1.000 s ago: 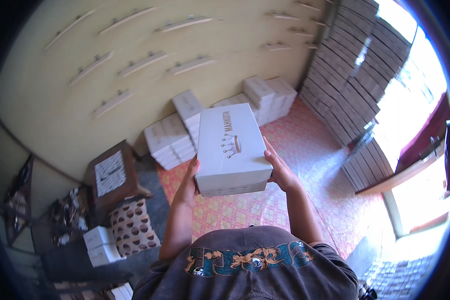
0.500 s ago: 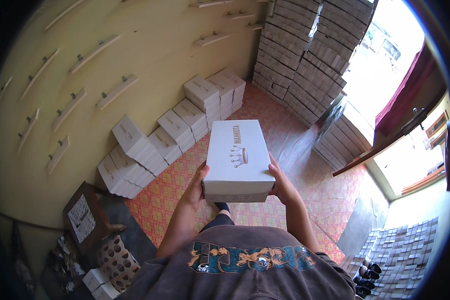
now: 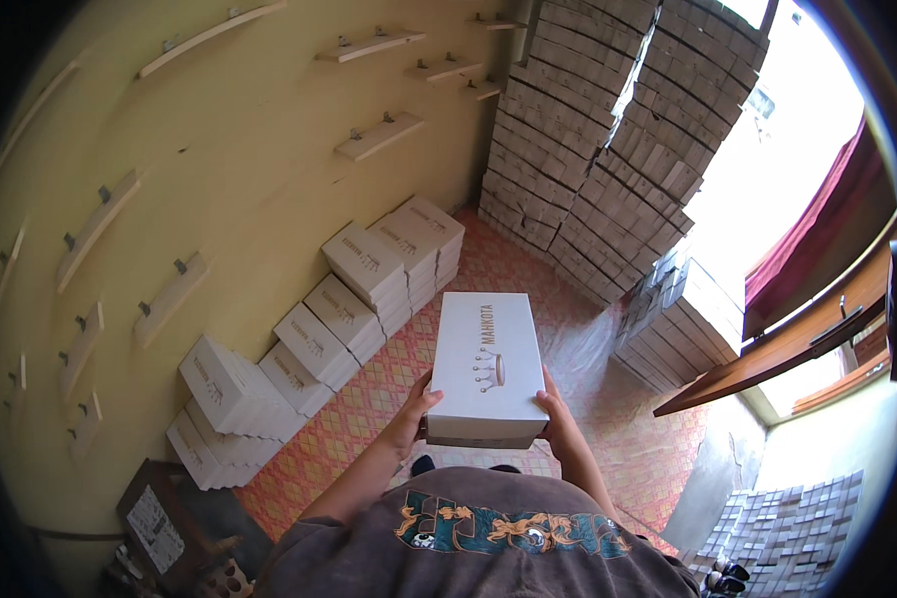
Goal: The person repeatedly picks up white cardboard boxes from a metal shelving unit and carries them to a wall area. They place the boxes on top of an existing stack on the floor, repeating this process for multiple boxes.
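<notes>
Lower in view than earlier, the white rectangular cardboard box (image 3: 487, 371) sits before the dark fabric shirt (image 3: 488, 560), bare left hand (image 3: 416, 414) and right hand (image 3: 556, 409) grasping its opposite sides, the right grip for something probably light, stiff and dentable.
</notes>
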`<action>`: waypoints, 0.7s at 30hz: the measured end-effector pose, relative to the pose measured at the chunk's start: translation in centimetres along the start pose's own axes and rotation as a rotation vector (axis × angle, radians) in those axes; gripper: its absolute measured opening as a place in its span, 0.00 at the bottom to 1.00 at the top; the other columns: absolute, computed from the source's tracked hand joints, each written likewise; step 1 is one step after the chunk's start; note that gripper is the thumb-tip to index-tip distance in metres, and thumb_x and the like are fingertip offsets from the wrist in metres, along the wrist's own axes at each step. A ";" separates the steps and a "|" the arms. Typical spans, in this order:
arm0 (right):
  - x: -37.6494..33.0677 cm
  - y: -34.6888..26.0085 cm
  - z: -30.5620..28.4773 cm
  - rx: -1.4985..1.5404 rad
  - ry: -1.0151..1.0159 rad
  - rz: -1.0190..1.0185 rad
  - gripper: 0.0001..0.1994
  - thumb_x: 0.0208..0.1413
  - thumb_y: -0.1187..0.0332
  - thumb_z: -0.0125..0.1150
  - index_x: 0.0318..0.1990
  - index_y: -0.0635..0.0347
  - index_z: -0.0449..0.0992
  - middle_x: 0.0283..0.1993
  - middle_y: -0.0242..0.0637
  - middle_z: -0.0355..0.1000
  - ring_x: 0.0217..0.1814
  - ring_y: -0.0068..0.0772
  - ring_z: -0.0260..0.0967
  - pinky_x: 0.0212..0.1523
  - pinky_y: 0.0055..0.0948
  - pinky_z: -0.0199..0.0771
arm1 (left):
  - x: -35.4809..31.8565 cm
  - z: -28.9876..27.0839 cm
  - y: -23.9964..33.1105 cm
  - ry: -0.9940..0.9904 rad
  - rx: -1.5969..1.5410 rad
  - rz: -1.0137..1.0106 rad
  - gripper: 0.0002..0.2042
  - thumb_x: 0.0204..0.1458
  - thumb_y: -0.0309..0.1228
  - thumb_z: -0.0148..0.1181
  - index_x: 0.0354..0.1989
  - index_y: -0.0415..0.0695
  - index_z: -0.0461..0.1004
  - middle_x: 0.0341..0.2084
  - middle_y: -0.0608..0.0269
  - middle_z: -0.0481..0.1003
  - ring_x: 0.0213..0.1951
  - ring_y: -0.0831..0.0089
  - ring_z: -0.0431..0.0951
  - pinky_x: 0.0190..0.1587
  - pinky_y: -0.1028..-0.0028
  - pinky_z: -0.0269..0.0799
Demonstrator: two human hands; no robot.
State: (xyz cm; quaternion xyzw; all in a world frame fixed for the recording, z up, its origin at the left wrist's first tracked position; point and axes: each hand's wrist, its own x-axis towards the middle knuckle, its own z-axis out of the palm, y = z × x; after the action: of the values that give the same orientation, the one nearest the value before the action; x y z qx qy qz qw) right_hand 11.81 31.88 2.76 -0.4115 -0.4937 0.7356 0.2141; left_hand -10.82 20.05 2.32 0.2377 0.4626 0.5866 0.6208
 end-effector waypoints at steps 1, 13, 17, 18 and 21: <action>1.2 -0.7 -0.4 0.014 0.017 -0.001 0.37 0.50 0.52 0.47 0.66 0.46 0.40 0.62 0.46 0.51 0.56 0.40 0.58 0.37 0.38 0.72 | 1.3 -0.1 0.3 0.014 0.001 -0.040 0.36 0.45 0.44 0.49 0.62 0.45 0.45 0.56 0.53 0.56 0.57 0.65 0.57 0.53 0.68 0.61; 20.1 -10.8 -11.3 -0.071 -0.062 -0.078 0.36 0.47 0.56 0.45 0.65 0.50 0.43 0.62 0.39 0.52 0.56 0.34 0.58 0.40 0.30 0.70 | 25.3 2.4 2.2 0.047 -0.048 0.095 0.32 0.50 0.44 0.46 0.62 0.47 0.45 0.55 0.55 0.57 0.56 0.66 0.59 0.53 0.66 0.61; 26.9 -16.1 -13.7 -0.120 -0.083 -0.009 0.34 0.49 0.60 0.45 0.65 0.50 0.43 0.61 0.37 0.53 0.55 0.32 0.59 0.39 0.29 0.69 | 30.7 4.6 6.5 0.075 -0.079 0.003 0.35 0.49 0.46 0.47 0.62 0.43 0.43 0.57 0.53 0.53 0.59 0.63 0.55 0.55 0.66 0.56; 28.6 -17.0 -14.6 -0.134 -0.102 -0.012 0.34 0.49 0.61 0.45 0.65 0.50 0.43 0.61 0.37 0.53 0.55 0.32 0.59 0.39 0.28 0.69 | 32.2 5.0 7.4 0.098 -0.040 -0.024 0.37 0.49 0.48 0.49 0.62 0.42 0.41 0.59 0.52 0.51 0.60 0.62 0.52 0.56 0.66 0.53; 34.7 -18.6 -16.7 -0.240 -0.160 -0.002 0.35 0.49 0.59 0.48 0.65 0.51 0.44 0.60 0.41 0.55 0.53 0.31 0.59 0.39 0.28 0.68 | 36.6 4.5 8.4 0.185 0.155 -0.109 0.37 0.48 0.46 0.50 0.63 0.46 0.41 0.59 0.53 0.52 0.61 0.60 0.51 0.55 0.61 0.55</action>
State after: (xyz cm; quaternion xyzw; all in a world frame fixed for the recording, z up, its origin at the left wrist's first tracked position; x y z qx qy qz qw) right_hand 3.93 73.95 2.96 -0.3736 -0.5940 0.7015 0.1243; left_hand -15.50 57.54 0.58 0.2044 0.5742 0.5340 0.5860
